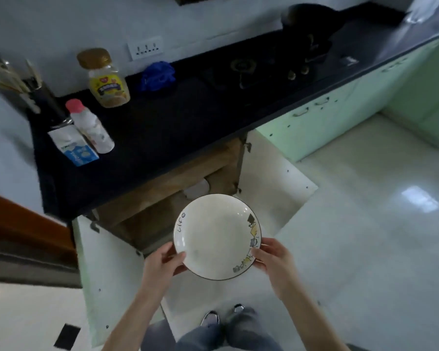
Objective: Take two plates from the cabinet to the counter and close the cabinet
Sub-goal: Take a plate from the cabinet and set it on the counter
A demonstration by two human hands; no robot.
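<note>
1. Holding one plate point(217, 236) in both hands, in the air in front of the open cabinet point(173, 198), below the desk point(162, 127) edge.
2. Left hand point(162, 262) grip clamped on the plate's near-left rim, thumb on top, fingers under.
3. Right hand point(274, 259) grip clamped on the near-right rim, thumb on the drawing.
4. Plate is round, so no long axis; face up, roughly level, hollow toward the camera. "Life" lettering sits at the far-left rim, cartoon drawing runs along the right rim down to the near edge.
5. Both cabinet doors open: left door point(104, 274) swung toward the person, right door point(276, 181) swung out to the right.
6. Something white point(197, 191) inside the cabinet, maybe another plate; too dim to tell.
7. On the desk, well apart from the plate: jar point(107, 79), bottle point(90, 125), carton point(74, 145), blue cloth point(159, 76), hob point(264, 67).
8. Shoes point(223, 316) on the floor under the plate.
</note>
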